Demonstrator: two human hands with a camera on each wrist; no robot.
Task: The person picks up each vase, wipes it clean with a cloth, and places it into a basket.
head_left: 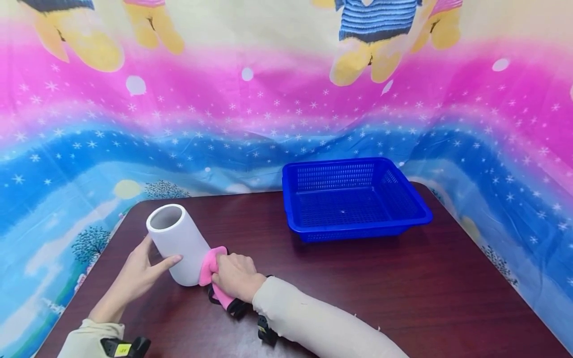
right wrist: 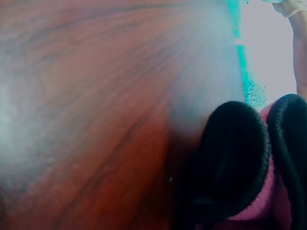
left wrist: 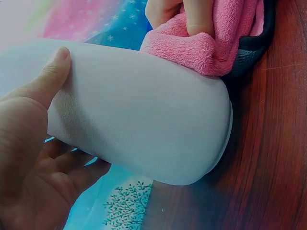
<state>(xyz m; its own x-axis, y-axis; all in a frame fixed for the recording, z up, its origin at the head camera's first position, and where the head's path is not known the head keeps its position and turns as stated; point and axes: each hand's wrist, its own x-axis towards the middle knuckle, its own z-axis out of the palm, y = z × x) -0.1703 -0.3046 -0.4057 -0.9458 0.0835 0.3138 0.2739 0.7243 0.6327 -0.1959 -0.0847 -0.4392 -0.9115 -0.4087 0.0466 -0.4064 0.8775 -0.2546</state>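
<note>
A smooth white vase point(head_left: 184, 251) with a round open mouth stands tilted over the left part of the table, its mouth toward the upper left. My left hand point(head_left: 140, 274) grips it from the left side; in the left wrist view the thumb lies across the white wall and the other fingers go beneath. Against the vase's lower right side, my right hand point(head_left: 238, 276) holds a bunched pink cloth point(left wrist: 221, 33) with black trim. The cloth's dark folded edge point(right wrist: 235, 158) fills the lower right of the right wrist view, where the right hand itself is hidden.
A blue plastic basket point(head_left: 358, 229) with perforated walls sits at the back right of the dark red-brown wooden table point(head_left: 358, 298). Behind the table hangs a printed curtain point(head_left: 250, 119) in pink, blue and white. Black straps with small devices are on both wrists.
</note>
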